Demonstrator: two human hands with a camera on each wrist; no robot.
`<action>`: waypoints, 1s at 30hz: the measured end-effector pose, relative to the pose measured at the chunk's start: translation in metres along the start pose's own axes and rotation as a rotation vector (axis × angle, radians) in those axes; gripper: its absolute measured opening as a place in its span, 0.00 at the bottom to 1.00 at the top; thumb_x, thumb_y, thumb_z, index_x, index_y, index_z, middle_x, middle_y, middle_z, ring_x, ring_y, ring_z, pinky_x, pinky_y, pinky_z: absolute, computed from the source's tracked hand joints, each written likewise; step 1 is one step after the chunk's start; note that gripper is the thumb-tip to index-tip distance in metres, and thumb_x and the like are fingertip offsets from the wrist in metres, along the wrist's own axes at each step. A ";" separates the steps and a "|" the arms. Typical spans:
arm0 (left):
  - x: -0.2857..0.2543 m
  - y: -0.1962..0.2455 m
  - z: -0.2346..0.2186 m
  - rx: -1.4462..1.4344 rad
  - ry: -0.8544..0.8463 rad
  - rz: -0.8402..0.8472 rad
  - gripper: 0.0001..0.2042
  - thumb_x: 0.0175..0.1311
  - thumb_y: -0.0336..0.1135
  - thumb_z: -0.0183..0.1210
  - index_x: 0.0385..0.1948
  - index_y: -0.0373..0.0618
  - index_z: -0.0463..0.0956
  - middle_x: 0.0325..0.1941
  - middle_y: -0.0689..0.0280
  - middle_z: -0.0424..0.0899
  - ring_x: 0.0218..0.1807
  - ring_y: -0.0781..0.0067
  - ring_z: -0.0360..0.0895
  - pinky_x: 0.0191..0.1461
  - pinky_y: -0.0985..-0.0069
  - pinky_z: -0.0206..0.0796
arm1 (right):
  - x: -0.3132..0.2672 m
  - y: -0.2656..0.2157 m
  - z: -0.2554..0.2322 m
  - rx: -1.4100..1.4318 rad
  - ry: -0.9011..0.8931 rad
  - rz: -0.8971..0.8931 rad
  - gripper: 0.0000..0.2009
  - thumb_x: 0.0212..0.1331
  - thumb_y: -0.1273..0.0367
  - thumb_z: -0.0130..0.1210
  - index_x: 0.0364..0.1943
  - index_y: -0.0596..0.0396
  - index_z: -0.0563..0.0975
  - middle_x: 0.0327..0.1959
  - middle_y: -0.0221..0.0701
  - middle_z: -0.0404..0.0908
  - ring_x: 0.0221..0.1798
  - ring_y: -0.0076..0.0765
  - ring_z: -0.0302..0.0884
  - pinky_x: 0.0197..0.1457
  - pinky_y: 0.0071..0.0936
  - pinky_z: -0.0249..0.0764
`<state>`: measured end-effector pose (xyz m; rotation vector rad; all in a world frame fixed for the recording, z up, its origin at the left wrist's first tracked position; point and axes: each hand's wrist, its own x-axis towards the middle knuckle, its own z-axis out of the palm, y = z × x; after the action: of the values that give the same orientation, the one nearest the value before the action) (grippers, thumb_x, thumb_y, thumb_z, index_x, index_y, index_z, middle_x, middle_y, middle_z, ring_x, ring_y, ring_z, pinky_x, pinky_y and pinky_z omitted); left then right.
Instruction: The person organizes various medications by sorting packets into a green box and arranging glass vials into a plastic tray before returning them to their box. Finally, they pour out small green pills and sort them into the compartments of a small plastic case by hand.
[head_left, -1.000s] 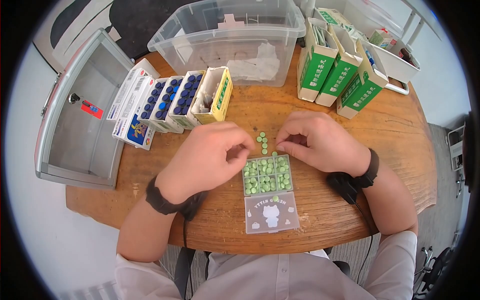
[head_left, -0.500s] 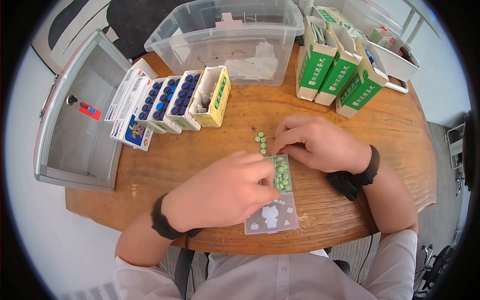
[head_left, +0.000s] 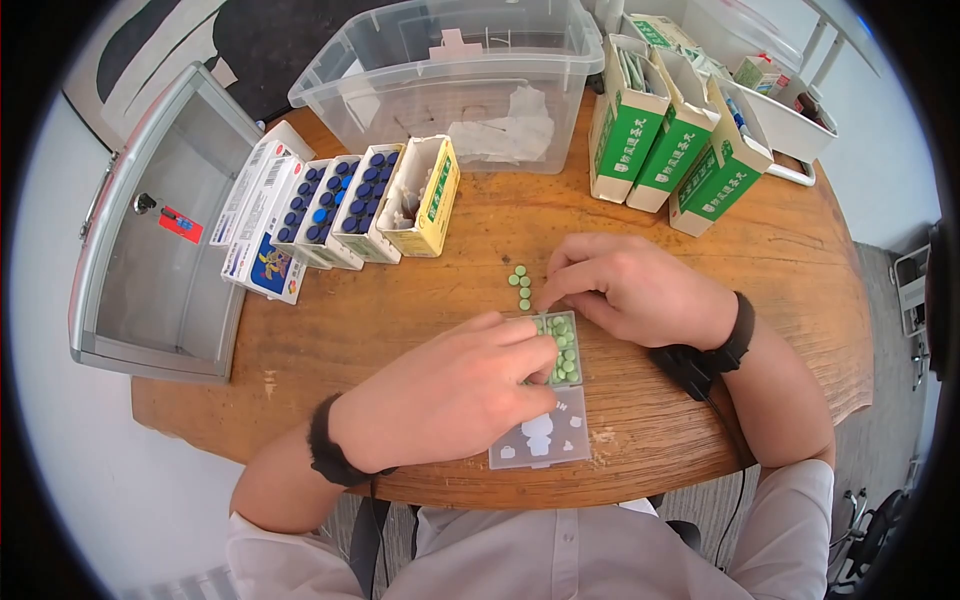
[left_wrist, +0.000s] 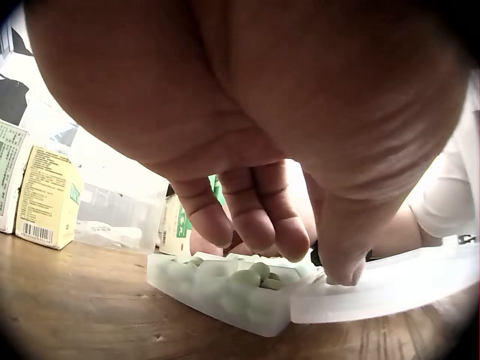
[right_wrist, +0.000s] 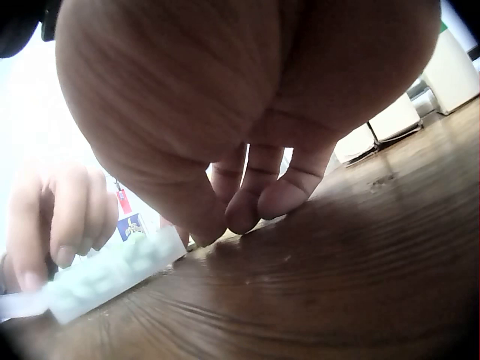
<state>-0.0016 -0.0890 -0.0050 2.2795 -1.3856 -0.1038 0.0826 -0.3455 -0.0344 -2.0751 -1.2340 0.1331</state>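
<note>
A clear compartment pill box [head_left: 575, 352] filled with pale green tablets [head_left: 562, 352] lies on the table, its printed lid [head_left: 540, 450] folded flat toward the person. My left hand [head_left: 455, 385] reaches over the box and hides its left compartments. In the left wrist view its thumb touches the lid near the hinge, while the other fingers hang apart over the tablets. My right hand [head_left: 630, 285] stays at the far right corner of the box, thumb and forefinger tips close together; I cannot tell whether they pinch anything. Several loose tablets [head_left: 525, 292] lie beside those fingertips.
Boxes of blue-capped vials [head_left: 370, 190] and a yellow carton [head_left: 435, 210] stand at the left, by a silver-framed case [head_left: 165, 260]. A clear plastic bin [head_left: 470, 110] is at the back. Green-and-white cartons [head_left: 630, 130] stand at the back right.
My left hand has moved right and toward the person, from the box's upper left side to over the box and lid. The right hand has shifted slightly left, onto the box's far corner.
</note>
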 end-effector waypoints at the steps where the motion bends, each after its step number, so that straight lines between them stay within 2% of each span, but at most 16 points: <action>1: 0.000 0.000 0.001 -0.001 0.004 0.000 0.07 0.61 0.30 0.70 0.40 0.48 0.89 0.43 0.66 0.80 0.49 0.62 0.80 0.55 0.64 0.72 | 0.000 0.000 0.000 0.004 0.001 -0.002 0.10 0.64 0.79 0.68 0.46 0.52 0.90 0.46 0.34 0.86 0.50 0.48 0.87 0.54 0.39 0.83; 5: 0.002 0.001 0.002 0.006 -0.011 -0.011 0.07 0.61 0.30 0.70 0.40 0.46 0.87 0.44 0.65 0.80 0.49 0.60 0.79 0.55 0.64 0.72 | 0.001 -0.002 -0.002 0.006 0.000 -0.001 0.07 0.66 0.77 0.65 0.44 0.52 0.89 0.46 0.35 0.87 0.51 0.50 0.88 0.54 0.43 0.84; 8: 0.001 -0.001 0.003 -0.023 0.043 -0.029 0.07 0.62 0.29 0.70 0.41 0.46 0.86 0.44 0.65 0.81 0.49 0.60 0.79 0.55 0.64 0.72 | 0.001 -0.002 -0.001 0.013 0.001 0.002 0.07 0.66 0.77 0.65 0.44 0.52 0.89 0.46 0.35 0.87 0.51 0.50 0.88 0.54 0.42 0.84; 16: -0.002 0.002 -0.004 -0.033 0.032 -0.027 0.08 0.63 0.30 0.70 0.43 0.50 0.91 0.46 0.67 0.81 0.50 0.61 0.79 0.55 0.64 0.73 | 0.001 -0.002 -0.001 0.001 0.015 -0.005 0.08 0.65 0.78 0.64 0.44 0.52 0.89 0.46 0.35 0.87 0.51 0.50 0.88 0.54 0.42 0.84; 23: -0.001 0.001 0.001 0.001 0.012 -0.010 0.09 0.61 0.31 0.71 0.42 0.49 0.91 0.44 0.67 0.81 0.49 0.62 0.80 0.54 0.65 0.73 | 0.001 -0.002 -0.001 0.016 0.025 -0.004 0.08 0.65 0.78 0.63 0.43 0.53 0.89 0.45 0.36 0.87 0.50 0.50 0.88 0.54 0.43 0.83; 30: 0.001 0.004 0.001 0.017 0.030 -0.048 0.06 0.61 0.29 0.69 0.39 0.45 0.87 0.44 0.66 0.81 0.50 0.60 0.79 0.56 0.65 0.73 | 0.001 0.000 -0.001 0.021 0.016 0.005 0.08 0.65 0.78 0.64 0.44 0.53 0.89 0.45 0.36 0.87 0.51 0.51 0.88 0.54 0.43 0.83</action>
<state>-0.0042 -0.0915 -0.0038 2.3200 -1.3218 -0.0731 0.0834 -0.3456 -0.0335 -2.0575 -1.2127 0.1311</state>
